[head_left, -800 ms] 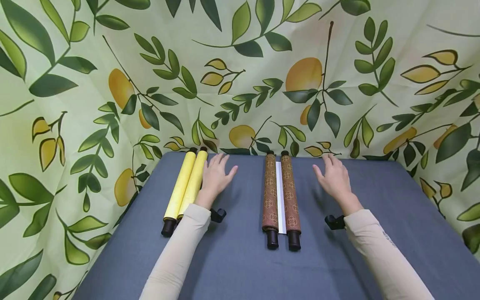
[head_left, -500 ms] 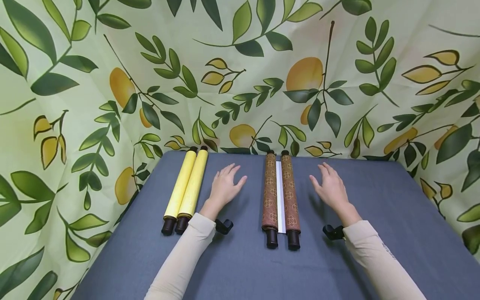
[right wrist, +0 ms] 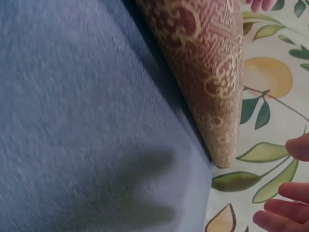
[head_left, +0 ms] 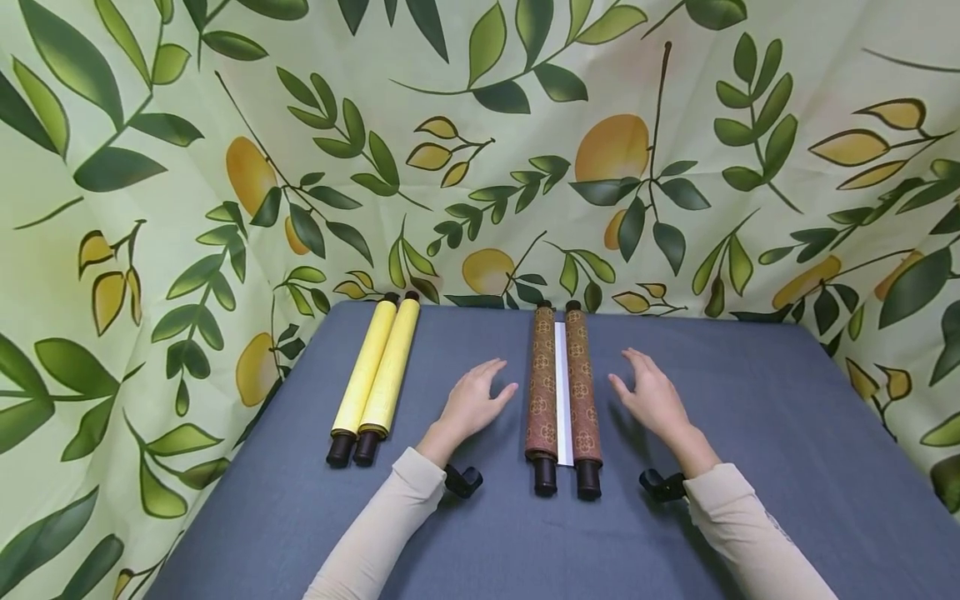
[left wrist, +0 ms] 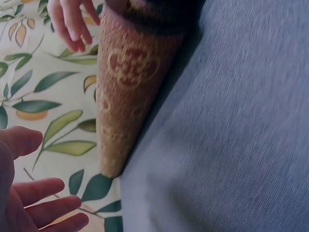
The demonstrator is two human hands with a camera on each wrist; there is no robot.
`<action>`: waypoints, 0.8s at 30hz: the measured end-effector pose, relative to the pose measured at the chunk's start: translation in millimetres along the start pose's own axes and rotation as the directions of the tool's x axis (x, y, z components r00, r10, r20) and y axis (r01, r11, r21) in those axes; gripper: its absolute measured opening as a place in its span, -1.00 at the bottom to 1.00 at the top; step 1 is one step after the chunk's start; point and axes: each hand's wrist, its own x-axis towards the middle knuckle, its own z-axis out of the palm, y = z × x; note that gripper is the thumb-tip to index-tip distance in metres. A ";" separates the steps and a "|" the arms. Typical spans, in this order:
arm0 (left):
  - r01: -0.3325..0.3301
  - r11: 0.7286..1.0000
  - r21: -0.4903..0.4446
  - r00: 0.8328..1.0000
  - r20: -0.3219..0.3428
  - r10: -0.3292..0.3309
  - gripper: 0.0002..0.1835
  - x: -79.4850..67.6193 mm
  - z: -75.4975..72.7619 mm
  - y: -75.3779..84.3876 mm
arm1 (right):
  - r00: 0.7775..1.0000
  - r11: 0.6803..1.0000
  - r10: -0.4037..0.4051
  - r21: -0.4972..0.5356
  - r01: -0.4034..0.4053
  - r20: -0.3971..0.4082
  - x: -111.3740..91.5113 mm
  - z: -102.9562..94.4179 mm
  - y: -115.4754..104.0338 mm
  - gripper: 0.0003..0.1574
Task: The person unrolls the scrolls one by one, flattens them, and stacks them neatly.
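A brown hanging scroll [head_left: 542,392] with a gold flower pattern lies on the table, rolled in from both sides. A white strip [head_left: 562,392] shows between its two rolls, and black knobs stick out at their ends. To its left my left hand [head_left: 472,406] hovers, fingers loosely extended, thumb toward the near roll. On the other side my right hand [head_left: 654,400] holds a similar relaxed pose, apart from the scroll. Both wrist views show the patterned roll [left wrist: 128,82] beside bare fingers, with nothing held.
A yellow scroll [head_left: 384,375], also in two rolls with black knobs, lies at the table's left. Grey-blue cloth covers the table [head_left: 495,542]. A leaf-and-fruit printed curtain [head_left: 480,150] hangs behind and along the sides. Black wrist mounts [head_left: 463,482] stick inward from both wrists.
My left hand has moved right and nearer to me, away from the yellow scroll and toward the brown one. My right hand has drawn slightly inward and back. Both scrolls lie still.
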 end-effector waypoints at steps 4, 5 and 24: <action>0.001 0.998 -0.068 0.999 0.044 0.002 -0.42 -2.7 7.9 6.5 | 1.000 0.999 -0.009 0.033 0.008 0.004 -4.5 4.6 -3.0 -0.32; 0.005 0.996 -0.093 0.998 0.057 0.000 -0.41 -3.6 9.8 8.6 | 1.000 0.999 -0.014 0.044 0.014 0.006 -5.8 6.2 -4.3 -0.32; 0.054 0.967 -0.250 0.987 0.161 -0.014 -0.21 -6.1 41.2 30.5 | 0.992 0.980 0.040 0.188 -0.062 0.118 -21.9 35.4 -30.6 -0.27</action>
